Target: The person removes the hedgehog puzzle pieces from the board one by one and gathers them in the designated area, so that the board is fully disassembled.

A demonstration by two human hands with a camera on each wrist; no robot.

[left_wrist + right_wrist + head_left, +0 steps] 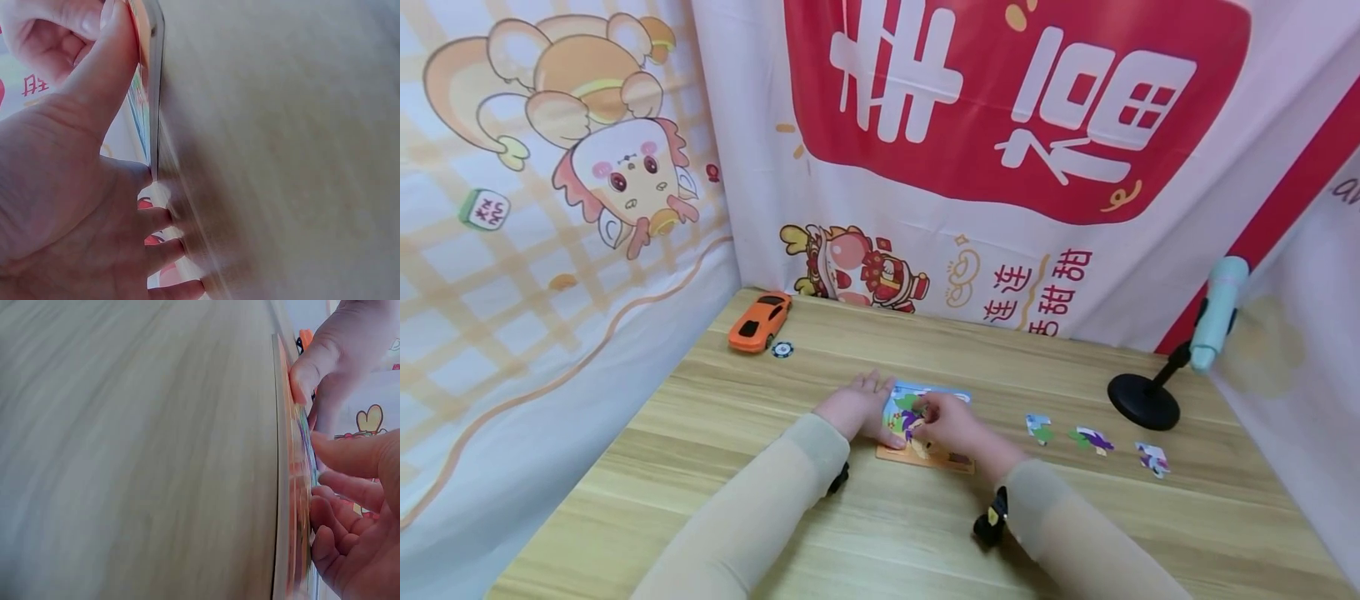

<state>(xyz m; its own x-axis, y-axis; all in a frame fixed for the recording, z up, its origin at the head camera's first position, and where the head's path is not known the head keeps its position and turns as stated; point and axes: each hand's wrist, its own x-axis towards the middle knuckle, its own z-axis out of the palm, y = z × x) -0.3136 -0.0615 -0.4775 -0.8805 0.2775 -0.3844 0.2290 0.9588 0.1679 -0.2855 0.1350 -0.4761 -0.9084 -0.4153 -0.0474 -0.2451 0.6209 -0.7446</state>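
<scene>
A jigsaw puzzle board (pixel 925 460) with a colourful picture and an orange lower border lies flat on the wooden table. My left hand (pixel 863 407) rests at its left edge, fingers spread out straight; in the left wrist view the thumb (pixel 106 69) presses on the board's face. Over the middle of the picture, my right hand (pixel 951 423) pinches a puzzle piece at the board's surface between thumb and forefinger, which mostly hide it. The right wrist view shows the other fingers (pixel 331 525) curled against the board.
Three loose puzzle pieces, a blue-green one (pixel 1040 428), a purple-green one (pixel 1094 440) and a white-purple one (pixel 1153 458), lie right of the board. A microphone (pixel 1220 312) on a black stand is behind them. An orange toy car (pixel 760 322) and a round chip (pixel 782 350) sit back left.
</scene>
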